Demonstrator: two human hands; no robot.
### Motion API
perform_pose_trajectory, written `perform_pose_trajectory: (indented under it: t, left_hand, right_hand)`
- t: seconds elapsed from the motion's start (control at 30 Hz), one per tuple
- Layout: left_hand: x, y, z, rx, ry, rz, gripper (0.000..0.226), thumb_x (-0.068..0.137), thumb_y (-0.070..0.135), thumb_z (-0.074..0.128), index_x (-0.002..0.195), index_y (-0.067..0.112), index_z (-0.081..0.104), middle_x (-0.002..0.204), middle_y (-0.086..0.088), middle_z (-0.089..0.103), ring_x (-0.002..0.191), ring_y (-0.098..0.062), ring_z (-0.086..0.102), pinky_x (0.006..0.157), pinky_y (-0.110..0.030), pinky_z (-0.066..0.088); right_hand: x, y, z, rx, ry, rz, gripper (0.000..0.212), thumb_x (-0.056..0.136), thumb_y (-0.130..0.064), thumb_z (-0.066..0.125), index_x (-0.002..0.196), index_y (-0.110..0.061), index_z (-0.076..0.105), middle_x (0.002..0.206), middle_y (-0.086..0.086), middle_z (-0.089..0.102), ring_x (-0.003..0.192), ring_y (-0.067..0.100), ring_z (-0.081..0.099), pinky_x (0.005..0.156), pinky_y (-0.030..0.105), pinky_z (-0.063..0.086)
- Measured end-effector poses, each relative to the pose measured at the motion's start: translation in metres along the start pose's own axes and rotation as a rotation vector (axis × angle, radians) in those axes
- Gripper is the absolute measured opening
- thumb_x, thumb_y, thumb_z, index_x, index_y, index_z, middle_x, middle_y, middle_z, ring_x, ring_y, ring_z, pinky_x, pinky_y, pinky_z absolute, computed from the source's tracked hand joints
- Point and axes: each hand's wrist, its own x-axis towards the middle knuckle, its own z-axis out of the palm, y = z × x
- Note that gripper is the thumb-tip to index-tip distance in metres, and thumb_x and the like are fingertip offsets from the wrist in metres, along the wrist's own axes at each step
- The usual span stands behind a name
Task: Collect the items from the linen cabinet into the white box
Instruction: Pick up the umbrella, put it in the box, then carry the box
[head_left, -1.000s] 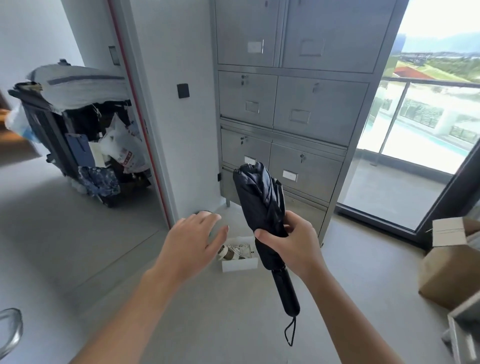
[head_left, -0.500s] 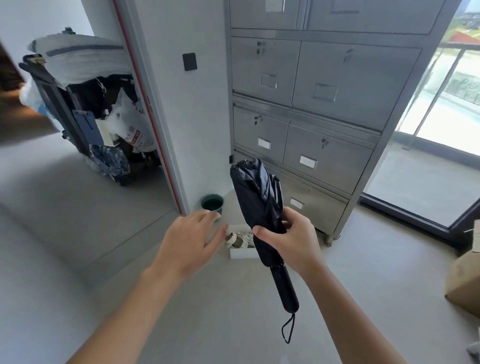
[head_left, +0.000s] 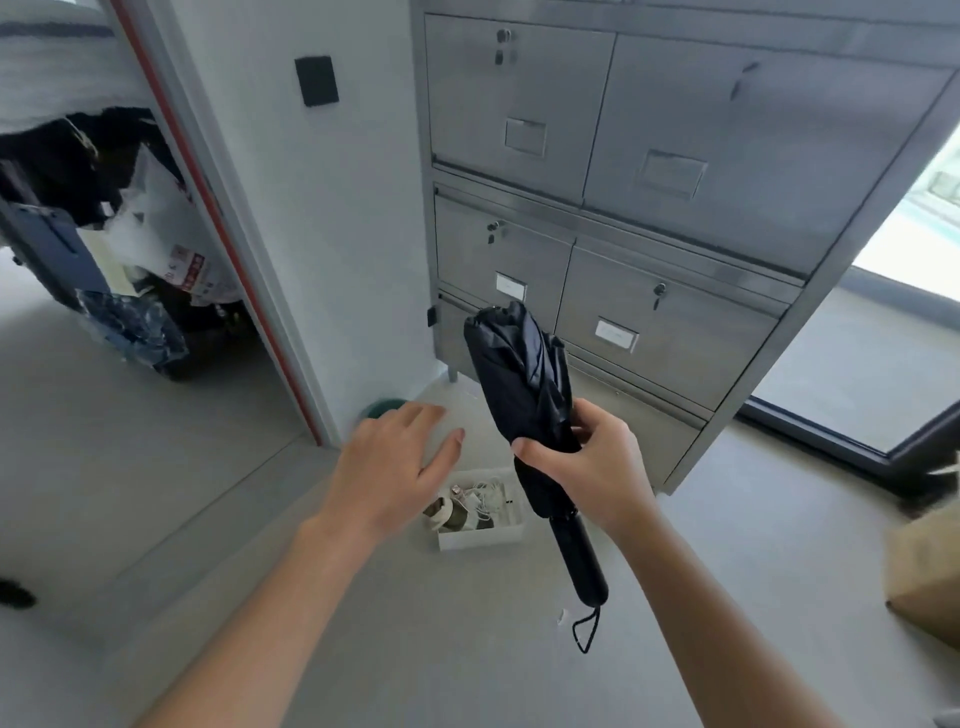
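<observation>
Holding now: the right hand (head_left: 597, 467) is curled round the middle of a folded black umbrella (head_left: 524, 384), canopy end up, handle and wrist loop hanging below the fist.
Left hand: the left hand (head_left: 395, 467) is spread, fingers relaxed, and holds nothing; it is in the air above the floor, near the box.
White box: the white box (head_left: 480, 538) sits on the floor just before the cabinet's foot, below and between the hands. A few small things lie in it, among them white cables; the rest are too small to name.
Progress: partway, by judgement. Some items are in, and the umbrella is in hand but not yet in the box.
Left to do: lowering the umbrella in. It looks longer than the box, so it may rest across the rim.
Linen cabinet: grey metal linen cabinet (head_left: 675, 156), every visible door and drawer closed, so what remains inside cannot be told.
Floor: pale grey floor (head_left: 415, 649); a green pot (head_left: 387, 408) by the wall corner, a cardboard box (head_left: 924, 571) at the right edge.
Room: white wall with a black plate (head_left: 316, 80), a loaded cart (head_left: 130, 260) through the doorway at left, glazing at right.
</observation>
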Motion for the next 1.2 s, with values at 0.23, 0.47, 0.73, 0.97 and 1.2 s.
perform_pose_trajectory:
  t: [0.23, 0.47, 0.73, 0.97, 1.2]
  left_hand:
    - [0.116, -0.028, 0.072, -0.002, -0.076, -0.074, 0.063, 0.094, 0.057, 0.024, 0.125, 0.018, 0.062, 0.122, 0.003, 0.065, 0.106, -0.021, 0.060, 0.089, -0.036, 0.044]
    - [0.199, -0.068, 0.140, 0.015, -0.147, -0.271, 0.060, 0.093, 0.057, 0.025, 0.121, 0.020, 0.063, 0.117, 0.001, 0.067, 0.102, -0.027, 0.063, 0.085, -0.037, 0.045]
    - [0.251, -0.143, 0.223, -0.022, -0.278, -0.376, 0.057, 0.094, 0.055, 0.028, 0.115, 0.019, 0.066, 0.113, 0.002, 0.069, 0.095, -0.027, 0.066, 0.082, -0.040, 0.050]
    - [0.283, -0.222, 0.331, -0.030, -0.379, -0.392, 0.062, 0.092, 0.057, 0.023, 0.118, 0.019, 0.065, 0.113, 0.001, 0.069, 0.094, -0.027, 0.065, 0.082, -0.037, 0.047]
    - [0.262, -0.290, 0.508, -0.045, -0.517, -0.471, 0.061, 0.091, 0.057, 0.019, 0.108, 0.020, 0.065, 0.099, 0.001, 0.069, 0.085, -0.025, 0.065, 0.072, -0.035, 0.046]
  right_hand:
    - [0.148, 0.059, 0.002, -0.015, -0.045, 0.073, 0.035, 0.068, -0.041, 0.088, 0.098, -0.034, 0.072, 0.087, -0.018, 0.077, 0.082, 0.002, 0.073, 0.080, 0.040, 0.064]
    - [0.281, 0.112, 0.037, -0.054, -0.219, 0.126, 0.031, 0.072, -0.033, 0.089, 0.096, -0.030, 0.070, 0.083, -0.016, 0.074, 0.074, -0.002, 0.070, 0.070, 0.025, 0.059]
    - [0.379, 0.183, 0.109, -0.131, -0.353, 0.243, 0.034, 0.070, -0.037, 0.088, 0.098, -0.032, 0.070, 0.086, -0.017, 0.075, 0.076, 0.001, 0.071, 0.075, 0.032, 0.062]
    - [0.438, 0.284, 0.184, -0.230, -0.408, 0.333, 0.035, 0.072, -0.042, 0.085, 0.101, -0.035, 0.068, 0.086, -0.020, 0.073, 0.077, -0.001, 0.069, 0.069, 0.020, 0.053]
    - [0.467, 0.457, 0.270, -0.349, -0.517, 0.423, 0.036, 0.071, -0.040, 0.084, 0.102, -0.036, 0.067, 0.090, -0.020, 0.073, 0.079, -0.001, 0.068, 0.067, 0.021, 0.051]
